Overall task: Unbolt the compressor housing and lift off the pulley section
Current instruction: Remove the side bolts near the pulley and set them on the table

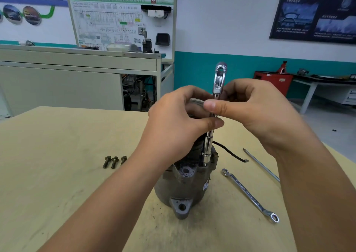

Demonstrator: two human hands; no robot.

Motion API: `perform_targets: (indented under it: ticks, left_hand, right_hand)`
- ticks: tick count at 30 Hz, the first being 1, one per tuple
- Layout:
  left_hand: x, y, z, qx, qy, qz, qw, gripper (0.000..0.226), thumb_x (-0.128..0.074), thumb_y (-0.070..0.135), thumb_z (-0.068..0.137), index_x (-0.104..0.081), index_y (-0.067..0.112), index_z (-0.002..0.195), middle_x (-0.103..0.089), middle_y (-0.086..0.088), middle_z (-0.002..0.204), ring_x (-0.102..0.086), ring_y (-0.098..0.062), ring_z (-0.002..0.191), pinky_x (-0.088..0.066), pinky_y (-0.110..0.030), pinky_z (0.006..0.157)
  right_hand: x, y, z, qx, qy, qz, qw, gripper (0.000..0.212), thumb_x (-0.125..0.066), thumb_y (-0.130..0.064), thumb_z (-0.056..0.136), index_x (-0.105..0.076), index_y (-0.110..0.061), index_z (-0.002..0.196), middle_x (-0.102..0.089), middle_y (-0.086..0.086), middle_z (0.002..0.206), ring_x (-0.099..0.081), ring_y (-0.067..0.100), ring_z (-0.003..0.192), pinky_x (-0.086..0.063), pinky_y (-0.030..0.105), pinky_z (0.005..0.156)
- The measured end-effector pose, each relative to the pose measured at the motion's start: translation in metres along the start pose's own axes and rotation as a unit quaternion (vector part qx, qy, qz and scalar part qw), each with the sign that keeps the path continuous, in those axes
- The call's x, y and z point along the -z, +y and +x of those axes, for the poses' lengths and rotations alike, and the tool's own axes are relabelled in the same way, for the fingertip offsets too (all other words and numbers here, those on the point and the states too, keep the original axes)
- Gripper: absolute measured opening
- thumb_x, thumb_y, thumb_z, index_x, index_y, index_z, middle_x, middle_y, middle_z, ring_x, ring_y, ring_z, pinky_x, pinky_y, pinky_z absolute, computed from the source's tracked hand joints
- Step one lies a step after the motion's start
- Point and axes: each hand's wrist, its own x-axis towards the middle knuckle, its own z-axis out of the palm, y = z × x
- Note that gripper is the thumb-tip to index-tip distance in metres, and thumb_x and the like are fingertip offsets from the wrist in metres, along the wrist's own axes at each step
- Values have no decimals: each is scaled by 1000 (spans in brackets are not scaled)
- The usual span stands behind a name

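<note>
So, far L on the worktop (pixel 57 155): three bolts (pixel 114 162) lying side by side, heads away from the person, already out by the look of it. Next, the left hand (pixel 181 120), thumb & fingers pinched round the shaft of the ratchet tool (pixel 219 78), low on it. Under that hand stands the compressor (pixel 183 190), upright on its end mid-worktop, with the pulley section (pixel 194 101) on top & mostly hidden behind the hand. The tool runs near vertical: handle end up, socket (pixel 206 153) down at the housing's upper flange, R of centre. The bolt itself I can't make out. The right hand (pixel 256 113) pinches the same shaft just above the left, thumb across it. Both hands are about equally near, so I'd guess the next bit is twirling the shaft about its long axis. Further R, a combination wrench (pixel 250 194) & a thin rod (pixel 260 165) lie loose, w/ a black wire (pixel 229 152) trailing from the housing.
</note>
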Motion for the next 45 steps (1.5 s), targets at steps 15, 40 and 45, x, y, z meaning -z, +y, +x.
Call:
perform_targets:
  ticks: [15, 40, 45]
  left_hand:
    - [1, 1, -1, -12, -26, -10, 1000, 32, -77, 25, 78, -54, 46, 85, -73, 21, 83, -68, -1, 92, -42, -45, 101]
    - [-2, -3, 0, -32, 3, -40, 999, 34, -83, 25, 72, -59, 44, 88, -73, 15, 74, -69, 0, 81, -50, -41, 92]
    - [3, -8, 2, -31, -37, -81, 996, 45, -77, 9, 77, -57, 49, 78, -73, 19, 76, -69, 2, 81, -53, -29, 89]
  right_hand:
    - [1, 1, 0, 12, -19, -7, 1000, 8, -75, -18, 73, -68, -15, 71, -64, -2, 63, -57, 4, 58, -46, 14, 53]
    - [-3, 3, 0, 19, -8, 2, 1000, 6, -74, -18, 75, -69, -18, 73, -66, 4, 67, -59, 6, 62, -50, 20, 59]
    - [-3, 6, 1, 17, -17, -4, 1000, 4, -70, -17, 80, -70, -21, 80, -68, -9, 67, -61, 0, 66, -49, 14, 62]
